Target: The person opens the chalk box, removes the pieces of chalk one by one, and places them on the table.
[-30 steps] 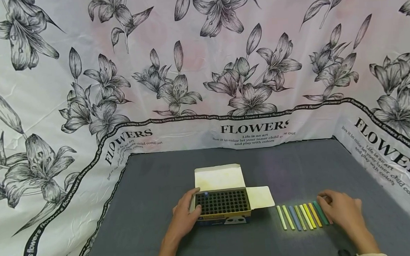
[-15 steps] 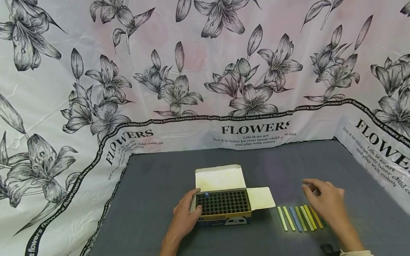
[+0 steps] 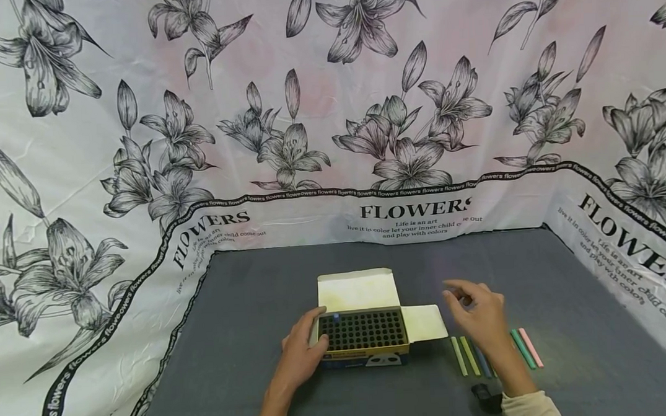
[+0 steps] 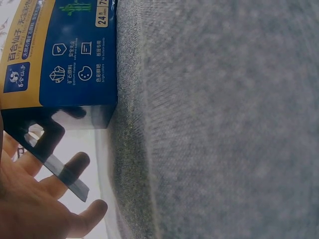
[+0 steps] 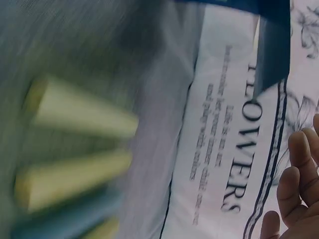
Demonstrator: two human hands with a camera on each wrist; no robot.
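An open chalk box [image 3: 363,352] stands on the table with a black holed insert [image 3: 363,331]. One blue chalk stick [image 3: 336,317] stands in a back-row hole. My left hand [image 3: 301,351] holds the box's left end, thumb at the front corner and a finger at the back. Beyond the box's right flap, my right hand [image 3: 477,310] hovers with loosely bent fingers and no chalk visible in them. A row of chalk lies beneath: pale yellow [image 3: 459,356], yellow-green [image 3: 470,356], green [image 3: 523,349] and pink [image 3: 531,347] show; the forearm hides the middle ones.
The box's back flap [image 3: 357,291] and right flap [image 3: 424,322] are folded outward. A dark grey cloth [image 3: 247,298] covers the table. White flower-printed sheeting [image 3: 289,219] rises behind and at both sides.
My right hand has left the pink chalk at the row's right end and moved left over the row toward the box. My left hand has stayed on the box.
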